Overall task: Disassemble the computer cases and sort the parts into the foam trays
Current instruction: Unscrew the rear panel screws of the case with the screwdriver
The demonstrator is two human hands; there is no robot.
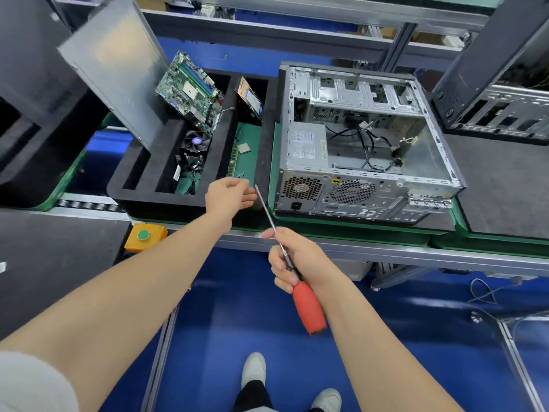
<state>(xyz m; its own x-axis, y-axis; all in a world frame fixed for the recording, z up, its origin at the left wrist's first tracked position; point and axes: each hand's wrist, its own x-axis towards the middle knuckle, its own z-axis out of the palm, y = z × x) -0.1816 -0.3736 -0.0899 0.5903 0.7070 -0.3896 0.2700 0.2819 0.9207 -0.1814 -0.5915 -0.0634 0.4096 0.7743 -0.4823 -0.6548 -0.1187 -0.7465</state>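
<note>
The right hand [297, 263] was closed around the screwdriver [309, 307], gripping at the junction of the metal shaft and the red handle. The shaft pointed up and to the left, and its tip lay just beside the fingertips of the left hand.

The left hand [228, 194] was loosely open above the near wall of the foam tray [148, 200], with its fingers relaxed and slightly bent. Nothing could be seen in its grasp.

The computer case [356, 179] lay on its side to the right of the tray, open side up, with the power supply [307, 144] inside. The tray compartments held a tilted motherboard [190, 87], a cooling fan [196, 142] and a hard drive [249, 98].
</note>
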